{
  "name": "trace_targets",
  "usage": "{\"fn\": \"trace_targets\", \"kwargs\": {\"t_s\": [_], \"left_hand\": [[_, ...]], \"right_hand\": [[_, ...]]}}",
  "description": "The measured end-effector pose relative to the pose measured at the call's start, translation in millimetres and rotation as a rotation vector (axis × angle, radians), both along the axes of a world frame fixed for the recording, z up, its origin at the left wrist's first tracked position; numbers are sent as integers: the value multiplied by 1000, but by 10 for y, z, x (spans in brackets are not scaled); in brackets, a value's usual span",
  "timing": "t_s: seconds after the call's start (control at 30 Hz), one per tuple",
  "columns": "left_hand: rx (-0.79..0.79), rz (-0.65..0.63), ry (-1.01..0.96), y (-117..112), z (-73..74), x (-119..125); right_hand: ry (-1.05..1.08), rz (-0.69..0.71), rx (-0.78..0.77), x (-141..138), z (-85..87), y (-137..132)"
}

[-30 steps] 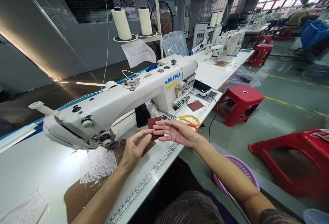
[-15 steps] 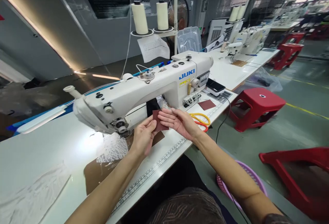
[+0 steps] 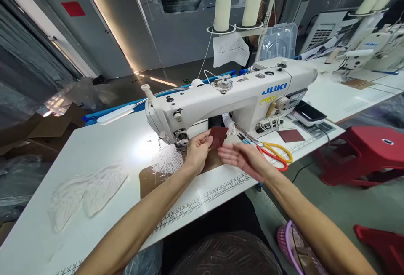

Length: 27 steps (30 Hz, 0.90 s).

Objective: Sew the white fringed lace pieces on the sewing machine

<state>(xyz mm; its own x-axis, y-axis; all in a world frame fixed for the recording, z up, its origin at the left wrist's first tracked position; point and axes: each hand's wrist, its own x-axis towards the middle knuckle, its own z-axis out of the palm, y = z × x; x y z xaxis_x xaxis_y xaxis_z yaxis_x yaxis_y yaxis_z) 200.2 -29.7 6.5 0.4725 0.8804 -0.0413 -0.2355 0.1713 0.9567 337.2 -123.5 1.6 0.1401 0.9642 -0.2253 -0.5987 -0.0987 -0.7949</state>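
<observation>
Pinched between the thumb and fingers of my left hand (image 3: 198,152) is a small dark red fabric piece (image 3: 218,137), held up beside the needle area of the white sewing machine (image 3: 221,98). My right hand (image 3: 241,159) is open just to the right of it, palm turned toward the fabric, fingers stretched out and holding nothing. Under the machine head a bundle of white lace (image 3: 167,159) lies partly over a brown sheet (image 3: 150,181). Close beyond my right hand rest scissors with yellow and red handles (image 3: 277,153).
A second dark red piece (image 3: 291,135) and a phone (image 3: 309,110) lie at the table's right. White fabric (image 3: 91,190) is spread at the left. Thread cones (image 3: 222,9) stand behind the machine. A red stool (image 3: 368,153) and a purple basket (image 3: 285,241) are on the floor.
The camera view has turned left. My right hand has moved away from the red fabric piece, leaving it in my left hand alone.
</observation>
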Motion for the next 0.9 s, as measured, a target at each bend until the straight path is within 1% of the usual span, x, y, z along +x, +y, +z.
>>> {"fn": "trace_targets", "kwargs": {"t_s": [0.03,0.1,0.17,0.2,0.27,0.3,0.4,0.43,0.47,0.5,0.57,0.6,0.63,0.67,0.7,0.77,0.83,0.9], "left_hand": [[14,18,24,23,-8,-6],[30,22,46,49,-20,-2],[20,-3,28,39,-30,14],[5,-13,14,25,-35,20],[-29,-25,-5,-1,-45,17],[-42,-22,-7,-8,-47,7],[-46,-8,-7,-9,-37,-28],[-44,-12,-14,-14,-26,-29],[-45,-23,-22,-28,-13,-22],[-51,-37,-28,-53,2,-5],[-73,-77,-22,-136,33,49],[-81,-105,-10,-188,47,77],[-80,-144,6,-242,58,99],[-63,-188,25,-292,67,111],[-23,-232,50,-335,72,108],[121,-305,142,-392,79,51],[306,-352,279,-420,87,-63],[444,-383,410,-440,98,-203]], "right_hand": [[-20,28,-19,-4,-30,-29],[-38,20,51,14,-14,-55],[-3,-75,171,44,66,-16],[22,-109,183,51,102,17],[47,-120,114,35,110,62],[48,-93,65,15,78,59],[-30,113,-97,-31,-91,-70],[-91,120,-122,-26,-136,-135],[-169,87,-127,-13,-161,-197],[-260,13,-111,5,-166,-250],[-446,-183,-46,31,-133,-318],[-524,-254,-7,36,-110,-330],[-580,-296,26,41,-94,-329],[-609,-294,59,56,-88,-321],[-636,-262,81,89,-90,-311],[-699,-297,59,245,-111,-312],[-758,-428,0,540,-126,-357],[-823,-610,-70,933,-133,-421]]}}
